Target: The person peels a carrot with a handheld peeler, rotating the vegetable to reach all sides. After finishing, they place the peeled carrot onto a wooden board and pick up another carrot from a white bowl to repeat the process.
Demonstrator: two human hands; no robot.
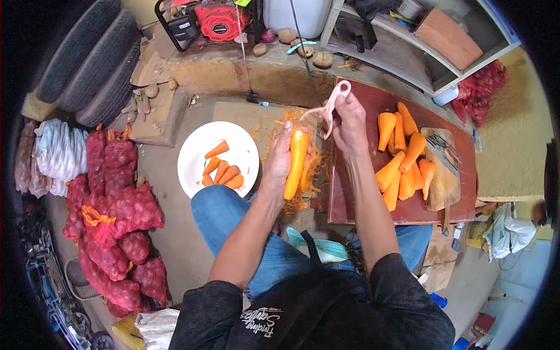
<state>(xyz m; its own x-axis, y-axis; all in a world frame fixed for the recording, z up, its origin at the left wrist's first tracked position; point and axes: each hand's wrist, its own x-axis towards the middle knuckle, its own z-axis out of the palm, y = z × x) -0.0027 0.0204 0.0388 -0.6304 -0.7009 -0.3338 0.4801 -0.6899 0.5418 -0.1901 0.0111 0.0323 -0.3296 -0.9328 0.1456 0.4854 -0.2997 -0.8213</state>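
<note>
A dull concrete floor [179,224] ran between red net sacks [131,210] on the left and a low reddish tabletop [379,98] on the right. Three tyres [87,70] leaned at the upper left; a metal shelf [452,83] stood beyond the tabletop. A white plate [190,153] held six small carrot pieces [221,171]. About ten peeled carrots [413,150] lay on the tabletop, some touching a wooden board [443,195]. The left hand [279,156] was curled around one carrot [297,163], above orange shavings [315,163] on cardboard [230,114]. The right hand [350,118] pinched a pink peeler [334,100] near that carrot's upper end.
</note>
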